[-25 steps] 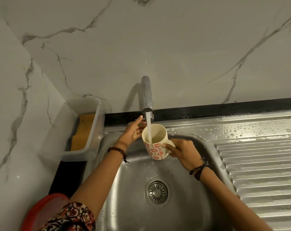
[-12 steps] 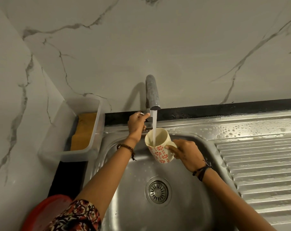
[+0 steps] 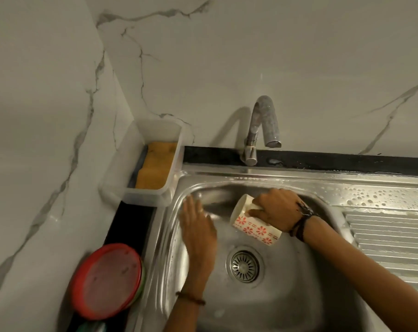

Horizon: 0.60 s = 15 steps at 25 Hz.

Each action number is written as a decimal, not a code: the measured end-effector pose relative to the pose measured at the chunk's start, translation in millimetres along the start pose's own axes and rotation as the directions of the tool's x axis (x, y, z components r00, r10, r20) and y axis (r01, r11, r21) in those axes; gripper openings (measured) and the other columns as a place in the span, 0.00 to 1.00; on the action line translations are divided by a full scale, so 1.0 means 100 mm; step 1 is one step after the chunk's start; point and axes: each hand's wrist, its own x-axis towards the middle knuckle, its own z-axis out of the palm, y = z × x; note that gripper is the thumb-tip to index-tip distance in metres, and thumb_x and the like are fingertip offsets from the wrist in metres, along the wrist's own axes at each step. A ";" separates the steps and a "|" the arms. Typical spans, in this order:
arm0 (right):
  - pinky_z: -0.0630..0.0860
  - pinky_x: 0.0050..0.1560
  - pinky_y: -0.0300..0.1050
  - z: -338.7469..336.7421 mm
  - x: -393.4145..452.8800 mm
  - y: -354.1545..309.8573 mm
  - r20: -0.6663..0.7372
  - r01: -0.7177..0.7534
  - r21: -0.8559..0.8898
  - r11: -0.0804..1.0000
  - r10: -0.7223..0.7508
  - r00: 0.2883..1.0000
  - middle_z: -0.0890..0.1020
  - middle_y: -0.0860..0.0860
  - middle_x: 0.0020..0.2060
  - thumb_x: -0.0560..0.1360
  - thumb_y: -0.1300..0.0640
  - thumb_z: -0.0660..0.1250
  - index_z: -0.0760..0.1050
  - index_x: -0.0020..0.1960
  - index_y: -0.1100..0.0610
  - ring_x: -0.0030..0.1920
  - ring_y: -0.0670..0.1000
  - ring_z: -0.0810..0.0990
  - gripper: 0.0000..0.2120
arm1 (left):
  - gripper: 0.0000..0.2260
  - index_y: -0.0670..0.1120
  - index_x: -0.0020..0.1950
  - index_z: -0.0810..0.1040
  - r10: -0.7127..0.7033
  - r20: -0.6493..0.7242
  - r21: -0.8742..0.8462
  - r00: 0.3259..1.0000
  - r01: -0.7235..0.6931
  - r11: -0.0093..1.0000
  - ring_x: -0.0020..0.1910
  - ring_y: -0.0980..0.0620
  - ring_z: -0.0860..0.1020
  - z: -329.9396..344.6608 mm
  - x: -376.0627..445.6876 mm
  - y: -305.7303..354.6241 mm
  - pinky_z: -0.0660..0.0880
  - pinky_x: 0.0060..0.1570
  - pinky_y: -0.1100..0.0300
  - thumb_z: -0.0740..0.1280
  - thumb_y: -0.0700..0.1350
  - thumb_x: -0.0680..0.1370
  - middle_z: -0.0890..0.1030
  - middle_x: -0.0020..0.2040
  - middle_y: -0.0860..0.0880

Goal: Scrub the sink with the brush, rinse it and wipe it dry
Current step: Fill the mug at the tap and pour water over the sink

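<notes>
A person's right hand (image 3: 276, 209) grips a cream mug (image 3: 253, 224) patterned with red flowers, fingers curled round its handle side, and holds it tipped on its side inside the steel sink (image 3: 287, 295), its mouth turned toward the back left of the basin. The left hand (image 3: 198, 226) lies flat against the basin's left wall, fingers straight and close together, holding nothing; it is somewhat blurred. Both wrists wear dark bands. The round drain strainer (image 3: 245, 266) sits in the basin floor just below the mug. The chrome tap (image 3: 263, 125) rises from the black ledge behind the sink, with no stream falling from its spout. Foam and droplets cover the ribbed draining board (image 3: 389, 233) to the right. A clear plastic tub (image 3: 155, 188) at the sink's back left corner holds a yellow sponge (image 3: 155, 170). A red lid (image 3: 107, 281) rests on the dark counter to the left.
</notes>
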 end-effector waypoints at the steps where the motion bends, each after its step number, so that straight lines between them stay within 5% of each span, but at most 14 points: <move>1: 0.72 0.44 0.39 -0.02 0.06 -0.11 -0.017 0.063 -0.026 0.998 -0.063 0.998 0.82 0.51 0.49 0.79 0.42 0.53 0.76 0.55 0.54 0.45 0.49 0.80 0.20 | 0.26 0.39 0.67 0.71 -0.029 -0.013 0.096 1.000 0.030 0.995 0.69 0.40 0.68 0.00 -0.16 -0.17 0.61 0.68 0.46 0.71 0.45 0.71 0.70 0.69 0.38; 4: 0.67 0.42 0.40 -0.11 0.30 -0.49 -0.089 0.232 -0.095 0.968 -0.241 0.967 0.81 0.53 0.47 0.79 0.44 0.53 0.76 0.53 0.56 0.39 0.49 0.72 0.19 | 0.36 0.35 0.70 0.67 -0.112 0.087 0.204 0.990 0.093 0.975 0.68 0.38 0.68 0.05 -0.32 -0.49 0.57 0.69 0.46 0.75 0.47 0.66 0.68 0.69 0.35; 7: 0.68 0.42 0.42 -0.22 0.58 -0.70 -0.108 0.260 -0.121 0.958 -0.273 0.956 0.81 0.54 0.48 0.79 0.46 0.54 0.76 0.54 0.58 0.40 0.51 0.74 0.18 | 0.36 0.36 0.73 0.61 -0.043 0.142 0.303 0.989 -0.002 0.953 0.71 0.40 0.65 0.08 -0.13 -0.61 0.54 0.70 0.48 0.71 0.49 0.71 0.64 0.72 0.37; 10: 0.70 0.40 0.41 -0.19 0.69 -0.60 -0.129 0.161 -0.013 0.987 -0.161 0.978 0.81 0.54 0.48 0.79 0.45 0.55 0.76 0.52 0.58 0.44 0.52 0.78 0.19 | 0.29 0.39 0.76 0.48 0.088 0.212 0.367 0.973 -0.163 0.916 0.75 0.44 0.54 0.10 0.13 -0.60 0.53 0.74 0.50 0.55 0.50 0.80 0.49 0.75 0.39; 15: 0.68 0.35 0.35 -0.11 0.48 -0.22 -0.087 -0.071 0.151 0.986 0.085 0.993 0.81 0.54 0.47 0.79 0.46 0.56 0.75 0.52 0.59 0.39 0.48 0.75 0.18 | 0.33 0.40 0.76 0.51 0.078 0.245 0.194 0.966 -0.127 0.973 0.75 0.47 0.57 0.19 0.59 -0.52 0.65 0.69 0.54 0.63 0.50 0.77 0.54 0.76 0.43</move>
